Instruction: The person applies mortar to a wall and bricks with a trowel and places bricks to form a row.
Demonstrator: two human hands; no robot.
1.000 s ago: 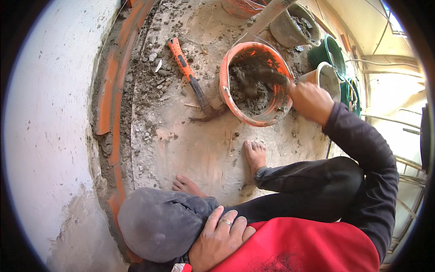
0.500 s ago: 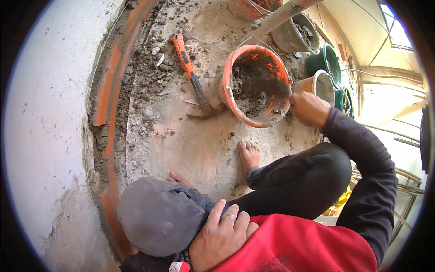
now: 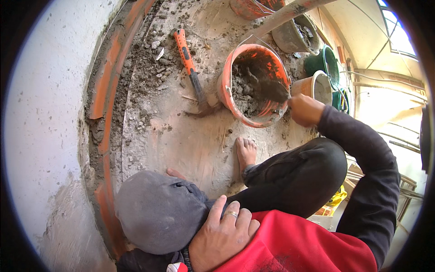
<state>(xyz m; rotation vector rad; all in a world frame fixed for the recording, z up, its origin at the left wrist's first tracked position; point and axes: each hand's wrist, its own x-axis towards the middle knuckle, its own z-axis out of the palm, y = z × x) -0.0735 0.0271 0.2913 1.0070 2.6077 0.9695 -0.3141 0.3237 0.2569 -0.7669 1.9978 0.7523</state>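
Observation:
My right hand [image 3: 306,110] is closed round the handle of a trowel at the right rim of an orange bucket [image 3: 224,90]. The trowel's blade [image 3: 275,92] reaches into the bucket, against wet grey mortar [image 3: 246,96]. Its handle is mostly hidden in my fist. With a ring on one finger, my left hand [image 3: 226,233] lies with fingers stretched out over dark clothing and the edge of my red shirt, beside my grey-clad bent knee [image 3: 158,213]. It holds nothing. A hammer with an orange and black handle [image 3: 185,52] lies on the floor left of the bucket.
A wall [image 3: 45,113] runs along the left, with orange strips [image 3: 107,81] and mortar at its foot. Behind the bucket stand a grey bucket [image 3: 290,36], a green bucket [image 3: 324,65] and another orange bucket [image 3: 253,9]. A pole [image 3: 290,12] slants across above. Rubble lies about.
The trowel's blade shows more plainly in the mortar, and my right hand has shifted slightly. My left hand stays at rest. The whole view has moved a little.

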